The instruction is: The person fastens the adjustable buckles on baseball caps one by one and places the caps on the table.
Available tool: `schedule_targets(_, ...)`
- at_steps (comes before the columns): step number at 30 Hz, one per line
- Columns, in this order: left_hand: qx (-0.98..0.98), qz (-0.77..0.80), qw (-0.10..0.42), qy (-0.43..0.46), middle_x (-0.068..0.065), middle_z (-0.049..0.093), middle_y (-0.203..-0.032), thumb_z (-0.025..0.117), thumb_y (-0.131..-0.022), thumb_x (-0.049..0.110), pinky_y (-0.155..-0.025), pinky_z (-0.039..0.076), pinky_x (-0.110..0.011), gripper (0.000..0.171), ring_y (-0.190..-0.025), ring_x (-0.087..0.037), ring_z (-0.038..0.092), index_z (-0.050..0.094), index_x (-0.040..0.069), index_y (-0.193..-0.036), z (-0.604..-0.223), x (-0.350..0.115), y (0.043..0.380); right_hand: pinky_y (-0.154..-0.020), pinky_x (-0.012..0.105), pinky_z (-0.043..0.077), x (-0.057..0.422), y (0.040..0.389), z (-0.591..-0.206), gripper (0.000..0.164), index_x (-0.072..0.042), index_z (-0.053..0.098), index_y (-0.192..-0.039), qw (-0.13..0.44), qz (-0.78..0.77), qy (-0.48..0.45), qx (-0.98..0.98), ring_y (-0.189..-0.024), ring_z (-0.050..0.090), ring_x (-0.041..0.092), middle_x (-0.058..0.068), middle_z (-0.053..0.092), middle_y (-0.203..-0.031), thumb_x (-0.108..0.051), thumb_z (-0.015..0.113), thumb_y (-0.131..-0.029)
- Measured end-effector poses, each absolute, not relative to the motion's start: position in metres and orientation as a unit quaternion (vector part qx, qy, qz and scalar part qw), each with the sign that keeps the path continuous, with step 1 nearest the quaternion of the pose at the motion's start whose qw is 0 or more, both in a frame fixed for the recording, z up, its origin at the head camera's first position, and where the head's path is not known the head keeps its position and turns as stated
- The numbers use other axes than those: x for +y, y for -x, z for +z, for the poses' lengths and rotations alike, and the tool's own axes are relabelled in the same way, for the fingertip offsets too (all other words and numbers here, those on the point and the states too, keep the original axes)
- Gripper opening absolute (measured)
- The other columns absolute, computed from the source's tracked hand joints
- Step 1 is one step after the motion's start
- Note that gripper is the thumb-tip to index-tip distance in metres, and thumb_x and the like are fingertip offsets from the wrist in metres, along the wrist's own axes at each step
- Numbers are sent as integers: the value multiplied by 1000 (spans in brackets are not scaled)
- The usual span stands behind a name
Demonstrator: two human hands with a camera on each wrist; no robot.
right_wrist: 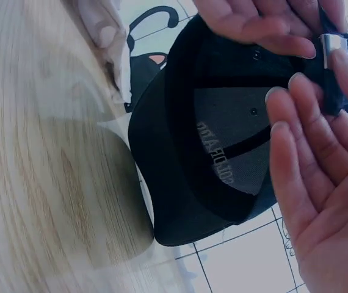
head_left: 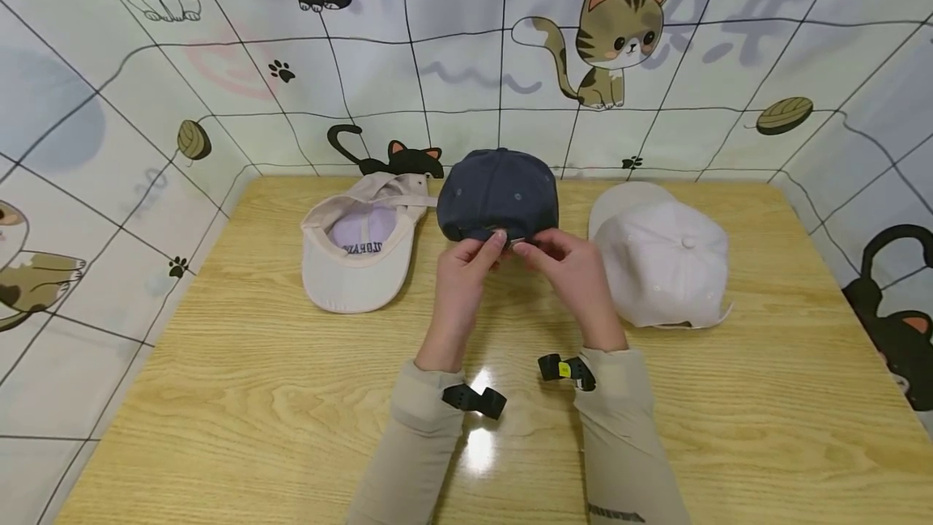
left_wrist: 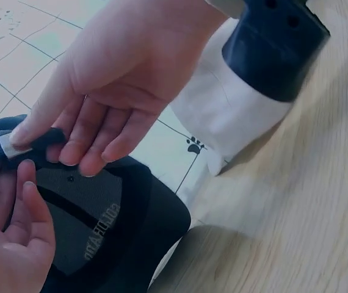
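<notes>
A navy baseball cap (head_left: 499, 185) is held up at the back middle of the table, its back toward me. My left hand (head_left: 466, 266) pinches the rear strap between thumb and fingers. From the other side my right hand (head_left: 572, 270) grips the strap, its thumb on the metal buckle (right_wrist: 336, 46). The right wrist view looks into the dark cap, where pale lettering (right_wrist: 213, 152) shows inside the front. The remaining fingers (left_wrist: 110, 131) of the right hand are loosely bent below the strap.
A cream cap with a lilac inside (head_left: 364, 229) lies upturned on the left. To the right sits a white cap (head_left: 670, 258), crown up, close beside the right hand. The wooden table (head_left: 255, 428) meets a cat-patterned cloth wall (head_left: 466, 79) behind the caps.
</notes>
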State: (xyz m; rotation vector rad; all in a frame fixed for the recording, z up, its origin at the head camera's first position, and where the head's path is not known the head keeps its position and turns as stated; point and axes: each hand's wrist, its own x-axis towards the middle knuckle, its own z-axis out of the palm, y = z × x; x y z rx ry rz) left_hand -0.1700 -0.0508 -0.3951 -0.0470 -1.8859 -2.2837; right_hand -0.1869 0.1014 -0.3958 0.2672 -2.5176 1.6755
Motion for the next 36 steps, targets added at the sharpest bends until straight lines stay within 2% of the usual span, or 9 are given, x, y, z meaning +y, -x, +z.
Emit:
schedule_targets(7,-453,-889,39,57,1,64,-84,54,-89,32,-79,42,-41,22,-86,-20,57,57,11,-93,-395,-56,172,-68,40,50,103,189,-398,45,-5,66,-88,-15,704,-117,-700,-74,64,25,11,67,-78,-43,42,-92)
schedule_targets(12,-333,-938,-9,98,-3,64,-98,49,-89,42,-86,38,-37,41,-94,-18,56,47,15,-120,-395,-62,174,-75,46,48,97,191,-399,65,6,64,-94,-155,764,-171,-602,-83,63,31,16,67,-88,-45,23,-96)
schedule_targets(16,-260,-960,-24,102,-1,57,-98,55,-85,44,-94,33,-39,39,-98,-18,51,50,14,-110,-394,-67,176,-82,48,44,92,195,-403,77,12,57,-106,-238,782,-152,-556,-90,61,33,19,64,-94,-53,18,-93)
schedule_targets(20,-212,-969,-25,125,0,53,-95,55,-86,41,-96,30,-40,31,-96,-16,49,55,13,-98,-392,-72,176,-82,43,46,90,197,-412,70,10,54,-111,-237,811,-108,-525,-95,60,31,19,64,-97,-51,24,-93)
schedule_targets(23,-186,-967,-52,164,-3,53,-97,53,-87,42,-98,28,-44,39,-99,-19,48,55,10,-108,-391,-74,174,-82,37,47,91,200,-418,53,1,54,-112,-225,866,-67,-441,-95,60,26,13,65,-97,-45,33,-94)
schedule_targets(26,-152,-963,-98,200,-9,53,-110,52,-86,46,-100,24,-48,53,-107,-23,45,48,10,-124,-392,-76,172,-82,33,46,93,203,-422,35,-6,55,-111,-206,932,-18,-299,-93,60,21,10,65,-97,-35,44,-93)
schedule_targets(30,-109,-961,-134,216,-13,46,-128,45,-86,53,-102,19,-48,66,-121,-26,36,36,11,-136,-394,-78,173,-72,30,49,99,205,-420,20,-5,58,-103,-172,973,45,-149,-83,62,19,10,65,-91,-20,53,-91)
schedule_targets(34,-91,-971,-118,188,-14,46,-127,39,-88,54,-99,26,-42,68,-112,-27,44,30,8,-138,-398,-82,177,-58,30,49,107,205,-417,12,-2,59,-96,-142,982,101,-73,-67,60,18,9,64,-79,-11,55,-89)
schedule_targets(36,-94,-976,-114,161,-13,44,-128,37,-90,51,-96,31,-40,64,-107,-26,46,30,9,-138,-401,-84,179,-49,27,44,111,205,-417,9,-2,57,-93,-139,982,114,-62,-57,55,17,8,61,-72,-10,55,-89)
